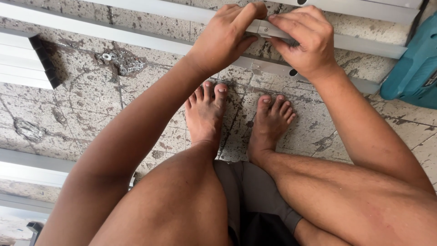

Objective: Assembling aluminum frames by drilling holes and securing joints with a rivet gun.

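- nearest the camera, the person squats barefoot on a speckled, stained tiled floor (91, 100), knees wide; both feet sit just this side of the aluminium rail (200, 49).
- the aluminium rail lies flat on the floor, its long axis running from left to right and sloping slightly away toward the left; more pale rails (364, 8) lie beyond it, roughly parallel.
- over that rail, both hands meet on a small metal bracket piece (264, 28), a short flat strip with a screw hole showing.
- left hand (227, 38): grip pressed together, thumb and curled fingers pinching the left end of the bracket piece from above.
- right hand (302, 41): fingers bent down over the right end of the same piece, pressing it; how tightly the grip is pressed underneath cannot be told.
- the bracket piece lies between the two hands, long axis along the rail, both hands about equally near.
- left of the hands, just this side of the rail, a small heap of screws and washers (120, 63).
- far left, stacked white profiles (22, 59); right of the rail's end, a teal power tool case (414, 68).
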